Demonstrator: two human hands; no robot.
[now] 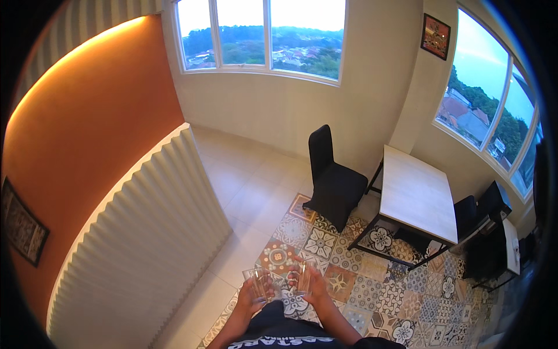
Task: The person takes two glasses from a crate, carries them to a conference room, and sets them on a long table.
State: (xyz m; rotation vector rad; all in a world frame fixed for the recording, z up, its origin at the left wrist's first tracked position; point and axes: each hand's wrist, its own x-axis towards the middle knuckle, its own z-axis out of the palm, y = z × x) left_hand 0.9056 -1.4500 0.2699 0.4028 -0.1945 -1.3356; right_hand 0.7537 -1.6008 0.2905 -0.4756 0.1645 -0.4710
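Two clear drinking glasses are held up in front of my body, one in each hand. My left hand (249,295) is wrapped round the left glass (258,284), which tilts a little. The right glass (303,278) stands close beside it, apart by a small gap, with the fingers of my right hand (315,287) closed round it. Both look empty, though the clear walls let the floor pattern show through. Both forearms come up from the lower edge, past my dark shirt (279,328).
A light-topped table (415,189) with dark legs stands ahead on the right, a black-covered chair (332,180) at its left side. More dark chairs (465,215) are at its right. A ribbed white partition (145,244) runs along the left. Patterned tiles (363,291) cover the floor below.
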